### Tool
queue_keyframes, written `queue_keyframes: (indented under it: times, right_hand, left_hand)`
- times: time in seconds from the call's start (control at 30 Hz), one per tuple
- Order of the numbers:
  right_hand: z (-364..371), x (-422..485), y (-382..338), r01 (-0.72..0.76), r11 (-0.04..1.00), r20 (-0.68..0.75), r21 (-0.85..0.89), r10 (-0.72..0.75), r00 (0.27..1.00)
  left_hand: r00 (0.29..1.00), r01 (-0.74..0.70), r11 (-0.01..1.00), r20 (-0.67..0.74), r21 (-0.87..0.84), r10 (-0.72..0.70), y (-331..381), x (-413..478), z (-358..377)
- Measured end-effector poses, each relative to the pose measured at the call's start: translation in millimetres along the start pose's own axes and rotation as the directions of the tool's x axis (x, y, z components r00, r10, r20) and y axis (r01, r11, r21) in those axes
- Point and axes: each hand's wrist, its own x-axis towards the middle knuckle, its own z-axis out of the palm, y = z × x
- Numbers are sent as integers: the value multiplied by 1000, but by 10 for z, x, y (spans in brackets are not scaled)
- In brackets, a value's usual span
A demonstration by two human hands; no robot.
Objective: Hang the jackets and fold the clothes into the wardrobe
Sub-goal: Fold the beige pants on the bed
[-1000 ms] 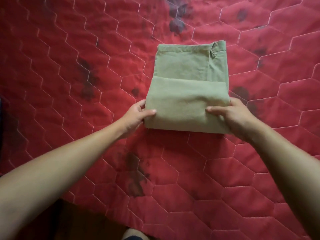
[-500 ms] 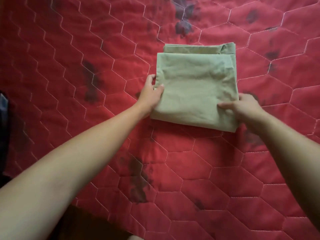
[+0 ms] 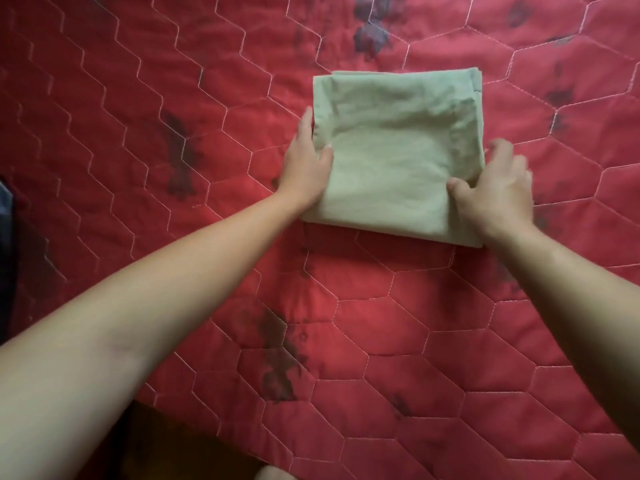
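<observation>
Gripping a folded green cloth (image 3: 394,157) on the red quilt (image 3: 138,133), the left hand (image 3: 304,168) and right hand (image 3: 495,195) pinch its side edges, thumbs on top.

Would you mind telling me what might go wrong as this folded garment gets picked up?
The left hand and right hand grip only the side edges of the folded pale green cloth garment, so its middle may sag and the layers slip apart. Loose layer edges at its far right corner could flop open over the red quilted bedcover.
</observation>
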Motion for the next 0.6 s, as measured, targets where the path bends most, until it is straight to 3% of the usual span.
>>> queue_keyframes:
  times: [0.07,0.1,0.17,0.27,0.33,0.43,0.5,0.6]
  right_hand:
    - [42,-56,-82,164,976,-89,-144,-178,980]
    - [82,-56,-130,250,945,-48,-211,-266,963]
    - [195,-38,-169,333,887,135,-319,-306,943]
    - [343,-23,-111,350,835,262,-425,-256,930]
    - [348,-14,-91,367,799,227,-477,-292,929]
    - [298,70,-211,430,707,102,-562,-457,884]
    - [321,169,-245,475,659,116,-583,-511,852]
    - [443,313,-145,499,706,205,-503,-463,862]
  left_hand:
    - [990,-123,961,-36,246,136,40,-54,16]
    - [979,-187,915,-13,357,205,54,-62,19]
    - [959,-273,829,70,489,275,59,-55,59]
    - [941,-338,768,173,543,292,26,-24,153]
    - [939,-345,748,203,568,279,-1,0,188]
    - [939,-336,681,179,650,293,41,75,221]
    - [931,-347,649,167,677,323,90,144,275]
    - [917,-379,654,172,655,360,65,205,375]
